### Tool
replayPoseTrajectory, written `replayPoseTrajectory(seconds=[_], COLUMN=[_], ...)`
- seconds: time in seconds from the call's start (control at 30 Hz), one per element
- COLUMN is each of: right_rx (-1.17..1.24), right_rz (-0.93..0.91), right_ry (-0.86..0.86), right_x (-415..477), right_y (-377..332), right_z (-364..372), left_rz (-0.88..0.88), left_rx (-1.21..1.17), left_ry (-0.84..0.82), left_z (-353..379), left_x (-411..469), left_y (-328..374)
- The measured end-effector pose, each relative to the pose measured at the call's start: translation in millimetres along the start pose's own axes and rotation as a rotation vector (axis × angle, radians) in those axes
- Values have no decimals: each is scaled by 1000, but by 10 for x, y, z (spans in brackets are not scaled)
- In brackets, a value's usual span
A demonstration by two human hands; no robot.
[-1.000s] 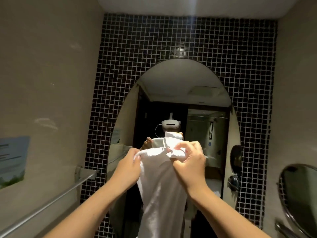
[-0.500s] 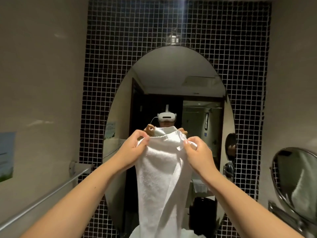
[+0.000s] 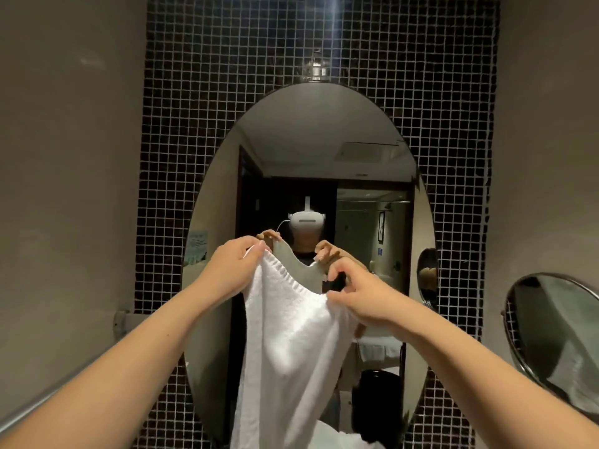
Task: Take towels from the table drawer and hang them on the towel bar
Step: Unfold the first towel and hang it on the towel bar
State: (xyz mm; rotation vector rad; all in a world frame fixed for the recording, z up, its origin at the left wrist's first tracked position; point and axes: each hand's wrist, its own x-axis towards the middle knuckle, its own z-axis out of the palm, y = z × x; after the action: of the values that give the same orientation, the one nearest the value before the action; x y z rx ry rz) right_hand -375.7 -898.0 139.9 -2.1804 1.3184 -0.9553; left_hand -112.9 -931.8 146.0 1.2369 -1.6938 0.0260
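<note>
White towel (image 3: 291,345) up in front of me, hanging long and loose from its top edge, held before the oval mirror (image 3: 311,150). My left hand (image 3: 231,270) is pinched shut on the upper left corner; my right hand (image 3: 359,296) is clamped on the top edge lower down, so the hem sags between them in a dip. The lower end drops out of view. I'd say I'm spreading it open, ready to hang. To do this well: slide my right pinch out to the true corner, lift it level with the left, pull the hem taut so the cloth falls flat. The towel bar (image 3: 48,396) runs along the wall down at my left, well apart from the towel. Turn there once it's square, drape evenly.
</note>
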Motion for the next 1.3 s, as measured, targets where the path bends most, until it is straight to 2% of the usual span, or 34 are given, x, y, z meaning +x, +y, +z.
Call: replayPoseTrajectory(seconds=[0.1,0.17,0.23,0.33,0.47,0.57,0.7,0.83,1.1,1.23,1.3], right_rx=[410,463,406,227,-113,-240,-185,-343,-217,-262,-262], right_rz=[39,15,-8,-45,-89,-190,-209,-133,-165,-207,-204], right_ry=[-267,-346,-358,-255,126,291,347,393,381,441,435], right_x=[-74,-88,-88,-34,40,-28,-39,0,24,-6,5], right_y=[-106,-190,-254,-250,-208,-268,-286,-259,-127,-110,-89], right_z=[-23,-34,-19,51,156,206,290,340,480,462,452], left_rz=[1,9,16,33,162,213,134,33,34,-29,1], left_rx=[-65,-97,-106,-144,-450,-454,-445,-639,-645,-746,-749], left_ry=[22,28,18,-7,-53,-74,-86,-152,-156,-189,-214], left_z=[15,31,45,47,83,176,285,403,435,428,434], left_x=[15,7,-5,-33,-158,-278,-327,-436,-549,-542,-555], left_y=[60,100,141,232,366,416,341,378,467,466,432])
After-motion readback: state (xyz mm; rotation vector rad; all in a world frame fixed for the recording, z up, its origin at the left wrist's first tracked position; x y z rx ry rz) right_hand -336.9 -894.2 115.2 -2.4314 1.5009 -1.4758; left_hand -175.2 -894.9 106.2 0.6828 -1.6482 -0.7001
